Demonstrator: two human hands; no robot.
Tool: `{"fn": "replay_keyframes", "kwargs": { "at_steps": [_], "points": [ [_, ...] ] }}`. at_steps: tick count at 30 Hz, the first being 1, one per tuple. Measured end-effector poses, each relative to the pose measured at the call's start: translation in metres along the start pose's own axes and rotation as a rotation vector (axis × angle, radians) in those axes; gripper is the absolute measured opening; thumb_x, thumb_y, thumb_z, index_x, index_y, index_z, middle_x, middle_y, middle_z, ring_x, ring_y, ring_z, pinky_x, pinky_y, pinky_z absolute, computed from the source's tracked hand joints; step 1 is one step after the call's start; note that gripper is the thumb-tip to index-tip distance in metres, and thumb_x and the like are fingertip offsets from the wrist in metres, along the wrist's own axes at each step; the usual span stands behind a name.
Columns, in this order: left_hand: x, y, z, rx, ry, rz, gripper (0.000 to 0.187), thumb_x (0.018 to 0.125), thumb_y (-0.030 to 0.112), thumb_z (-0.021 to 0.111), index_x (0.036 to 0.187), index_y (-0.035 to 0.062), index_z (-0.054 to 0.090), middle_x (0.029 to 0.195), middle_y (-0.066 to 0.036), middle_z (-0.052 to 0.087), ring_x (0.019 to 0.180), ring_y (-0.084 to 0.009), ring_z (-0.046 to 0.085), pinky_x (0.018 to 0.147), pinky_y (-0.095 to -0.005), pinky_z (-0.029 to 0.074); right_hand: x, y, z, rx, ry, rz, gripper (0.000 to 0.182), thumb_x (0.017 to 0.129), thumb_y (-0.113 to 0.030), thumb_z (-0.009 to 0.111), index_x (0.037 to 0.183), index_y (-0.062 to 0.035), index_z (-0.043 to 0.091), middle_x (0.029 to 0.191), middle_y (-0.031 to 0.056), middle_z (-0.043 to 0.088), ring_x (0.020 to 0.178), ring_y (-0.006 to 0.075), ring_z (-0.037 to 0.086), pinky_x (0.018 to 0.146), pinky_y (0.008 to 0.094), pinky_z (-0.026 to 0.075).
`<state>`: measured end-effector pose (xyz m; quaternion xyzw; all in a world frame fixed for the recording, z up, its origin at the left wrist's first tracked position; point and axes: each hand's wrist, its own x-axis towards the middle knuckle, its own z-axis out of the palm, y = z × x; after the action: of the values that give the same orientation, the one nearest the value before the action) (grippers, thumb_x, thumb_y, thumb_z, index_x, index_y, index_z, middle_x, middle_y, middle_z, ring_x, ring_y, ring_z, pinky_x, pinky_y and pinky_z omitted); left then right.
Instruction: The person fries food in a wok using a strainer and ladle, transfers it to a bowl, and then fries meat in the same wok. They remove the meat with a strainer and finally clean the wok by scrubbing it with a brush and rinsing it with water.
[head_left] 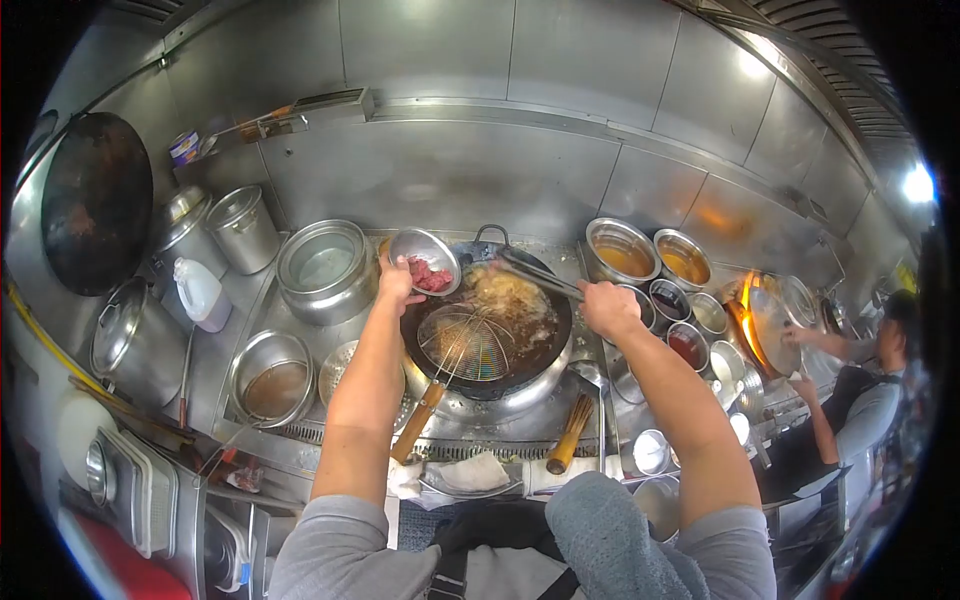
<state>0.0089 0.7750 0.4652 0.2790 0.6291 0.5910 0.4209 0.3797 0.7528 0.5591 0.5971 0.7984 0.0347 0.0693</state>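
A steel bowl (408, 248) of raw red meat (430, 277) is in my left hand (397, 280), tilted over the left rim of the wok (560, 345). The fingers are closed on its edge. My right hand (608, 308) grips a long metal utensil (545, 277) that slants down to the left into the wok; its far end is blurred in the food. Bubbling oil with pale, golden food (510, 298) fills the wok's upper part. A wire skimmer (465, 345) rests over the wok's near side, its wooden handle (418, 422) pointing toward me.
Left of the wok stand a large steel pot (323, 270) and a pan of brown liquid (272, 385). Sauce containers (686, 343) and two bowls of amber liquid (622, 250) stand right. A bamboo brush (570, 432) lies in front. Far right, a person (850, 400) works near flames (746, 320).
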Motion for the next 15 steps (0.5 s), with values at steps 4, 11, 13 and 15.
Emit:
{"fn": "replay_keyframes", "kwargs": {
  "at_steps": [4, 11, 13, 15],
  "points": [
    [0.007, -0.011, -0.014, 0.153, -0.013, 0.103, 0.057, 0.102, 0.030, 0.042, 0.152, 0.0241, 0.015, 0.142, -0.022, 0.038, 0.114, -0.0423, 0.055, 0.067, -0.0509, 0.064, -0.014, -0.013, -0.031, 0.091, 0.119, -0.076, 0.048, 0.091, -0.032, 0.058, 0.136, -0.0174, 0.050, 0.105, 0.0171, 0.068, 0.099, 0.0343, 0.066, 0.083, 0.0463, 0.054],
    [-0.011, -0.016, 0.013, 0.387, 0.110, 0.190, 0.065, 0.100, 0.032, 0.048, 0.153, 0.0203, 0.013, 0.139, -0.032, 0.033, 0.112, -0.0486, 0.054, 0.076, -0.0474, 0.062, -0.008, -0.051, 0.003, 0.007, 0.025, -0.253, 0.039, 0.092, -0.029, 0.057, 0.128, -0.0159, 0.055, 0.103, 0.0135, 0.070, 0.097, 0.0315, 0.068, 0.082, 0.0444, 0.055],
    [0.024, -0.051, 0.018, 0.488, 0.251, 0.191, 0.065, 0.100, 0.030, 0.046, 0.154, 0.0186, 0.011, 0.138, -0.034, 0.031, 0.113, -0.0491, 0.053, 0.101, -0.0498, 0.043, -0.002, -0.050, 0.006, 0.003, 0.007, -0.242, 0.037, 0.092, -0.027, 0.057, 0.127, -0.0155, 0.056, 0.102, 0.0131, 0.070, 0.096, 0.0312, 0.068, 0.082, 0.0441, 0.055],
    [0.021, -0.052, 0.017, 0.490, 0.290, 0.130, 0.066, 0.100, 0.029, 0.045, 0.154, 0.0181, 0.011, 0.139, -0.034, 0.031, 0.114, -0.0488, 0.053, 0.106, -0.0497, 0.036, 0.003, -0.044, 0.002, -0.017, -0.007, -0.150, 0.035, 0.092, -0.026, 0.056, 0.126, -0.0169, 0.056, 0.102, 0.0129, 0.070, 0.097, 0.0306, 0.068, 0.080, 0.0439, 0.055]
  ]
}}
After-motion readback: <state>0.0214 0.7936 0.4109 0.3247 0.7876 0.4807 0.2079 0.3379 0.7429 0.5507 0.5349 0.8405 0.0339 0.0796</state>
